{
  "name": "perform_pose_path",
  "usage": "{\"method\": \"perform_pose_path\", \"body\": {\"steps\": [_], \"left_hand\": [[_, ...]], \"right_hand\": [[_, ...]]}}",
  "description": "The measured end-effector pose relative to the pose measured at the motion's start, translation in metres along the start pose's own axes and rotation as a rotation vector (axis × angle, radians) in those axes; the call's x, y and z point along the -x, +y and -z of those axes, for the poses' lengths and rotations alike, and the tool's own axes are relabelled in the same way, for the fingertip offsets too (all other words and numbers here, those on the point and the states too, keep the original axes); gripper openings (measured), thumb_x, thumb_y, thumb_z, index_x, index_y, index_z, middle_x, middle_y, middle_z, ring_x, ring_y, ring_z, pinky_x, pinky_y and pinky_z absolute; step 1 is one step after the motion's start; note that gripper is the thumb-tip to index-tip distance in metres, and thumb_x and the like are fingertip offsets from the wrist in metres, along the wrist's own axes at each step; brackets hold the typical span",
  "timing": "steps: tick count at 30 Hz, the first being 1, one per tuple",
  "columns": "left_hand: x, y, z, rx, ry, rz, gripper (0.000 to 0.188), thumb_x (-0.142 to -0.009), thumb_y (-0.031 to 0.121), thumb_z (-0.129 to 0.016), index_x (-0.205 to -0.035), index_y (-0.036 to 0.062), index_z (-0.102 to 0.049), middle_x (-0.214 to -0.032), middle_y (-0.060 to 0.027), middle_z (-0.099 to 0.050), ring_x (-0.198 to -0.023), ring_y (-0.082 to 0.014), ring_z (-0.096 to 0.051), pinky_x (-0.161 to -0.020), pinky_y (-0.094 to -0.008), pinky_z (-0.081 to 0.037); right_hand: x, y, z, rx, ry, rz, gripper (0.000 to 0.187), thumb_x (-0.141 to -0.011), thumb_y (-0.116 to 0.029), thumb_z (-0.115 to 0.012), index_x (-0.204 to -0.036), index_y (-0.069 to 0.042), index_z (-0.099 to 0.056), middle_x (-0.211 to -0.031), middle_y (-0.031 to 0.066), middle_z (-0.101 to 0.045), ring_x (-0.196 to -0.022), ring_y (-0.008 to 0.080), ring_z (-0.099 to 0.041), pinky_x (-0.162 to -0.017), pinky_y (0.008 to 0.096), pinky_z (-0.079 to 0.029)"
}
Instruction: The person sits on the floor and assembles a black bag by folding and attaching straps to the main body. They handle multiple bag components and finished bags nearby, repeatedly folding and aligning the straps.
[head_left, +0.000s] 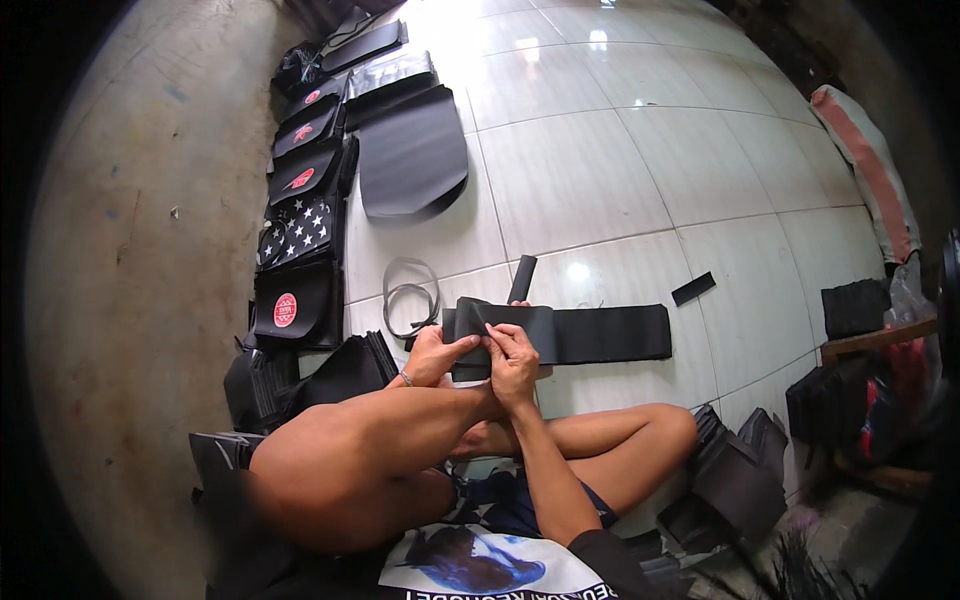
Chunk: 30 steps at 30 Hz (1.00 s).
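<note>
My left hand grips the left end of a dark grey flexible sheet, its thumb lying across the top. Beside it, my right hand pinches the sheet's near part between thumb and fingers. Under the sheet and out to the right extends a long black strip on the floor. A narrow black piece sticks up just beyond the sheet. To the left of my hands lies a thin grey band in loose loops. Part of the sheet is hidden behind my fingers.
Stacks of black flaps, some with red emblems, line the wall at left. A large rounded black sheet lies beside them on the tiled floor. A small black rectangle and more black stacks are at right.
</note>
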<state>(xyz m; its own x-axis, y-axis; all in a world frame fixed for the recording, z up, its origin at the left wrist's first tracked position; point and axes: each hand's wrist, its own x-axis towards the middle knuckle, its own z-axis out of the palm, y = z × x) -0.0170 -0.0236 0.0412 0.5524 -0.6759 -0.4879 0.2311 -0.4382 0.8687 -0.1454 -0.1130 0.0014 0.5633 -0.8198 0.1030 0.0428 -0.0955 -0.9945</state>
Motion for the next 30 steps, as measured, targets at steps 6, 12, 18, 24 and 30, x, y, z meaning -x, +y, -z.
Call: {"method": "perform_pose_path", "body": {"steps": [6,12,18,24,30], "left_hand": [[0.002,-0.005,-0.005,0.065,0.033,-0.005,0.019,-0.086,0.013,-0.075,-0.092,-0.004,-0.07,-0.086,-0.0047,-0.071,-0.076,-0.0087,-0.064,-0.067,-0.0249,-0.052],[-0.002,-0.016,-0.003,0.116,-0.009,0.026,0.021,-0.088,0.011,-0.073,-0.101,-0.0042,-0.067,-0.091,-0.0071,-0.071,-0.076,-0.0104,-0.065,-0.065,-0.0269,-0.054],[0.004,0.006,-0.005,0.018,0.047,0.016,0.022,-0.086,0.013,-0.076,-0.098,-0.0039,-0.068,-0.09,-0.0074,-0.071,-0.074,-0.0102,-0.064,-0.064,-0.0266,-0.053],[0.007,0.002,0.001,0.218,0.072,0.053,0.023,-0.088,0.013,-0.073,-0.1,-0.0052,-0.067,-0.092,-0.0098,-0.071,-0.077,-0.0143,-0.067,-0.07,-0.0305,-0.056],[0.008,-0.005,-0.003,0.252,0.076,0.098,0.023,-0.088,0.01,-0.071,-0.103,-0.0057,-0.065,-0.093,-0.0114,-0.071,-0.079,-0.0175,-0.069,-0.071,-0.0332,-0.059]], "right_hand": [[-0.005,0.012,0.031,-0.187,-0.037,-0.22,0.013,-0.095,-0.007,-0.061,-0.098,-0.002,-0.072,-0.089,0.0037,-0.069,-0.072,0.0085,-0.06,-0.064,0.0235,-0.049],[-0.01,0.008,0.059,0.017,0.024,-0.067,0.018,-0.085,-0.01,-0.074,-0.101,-0.002,-0.07,-0.081,0.0028,-0.067,-0.071,0.0091,-0.06,-0.066,0.0245,-0.05],[0.006,0.009,0.019,-0.042,0.11,-0.084,0.008,-0.085,-0.001,-0.071,-0.093,0.002,-0.07,-0.078,0.0029,-0.066,-0.073,0.0088,-0.059,-0.068,0.0248,-0.049],[-0.012,0.073,0.142,-0.002,0.648,-0.284,0.016,-0.094,-0.01,-0.062,-0.104,0.002,-0.065,-0.091,0.0033,-0.064,-0.082,0.012,-0.057,-0.076,0.0272,-0.048],[-0.02,0.04,0.135,-0.012,0.677,-0.078,0.012,-0.094,-0.008,-0.06,-0.104,-0.001,-0.062,-0.094,0.0056,-0.062,-0.085,0.0133,-0.058,-0.08,0.0273,-0.05]]}}
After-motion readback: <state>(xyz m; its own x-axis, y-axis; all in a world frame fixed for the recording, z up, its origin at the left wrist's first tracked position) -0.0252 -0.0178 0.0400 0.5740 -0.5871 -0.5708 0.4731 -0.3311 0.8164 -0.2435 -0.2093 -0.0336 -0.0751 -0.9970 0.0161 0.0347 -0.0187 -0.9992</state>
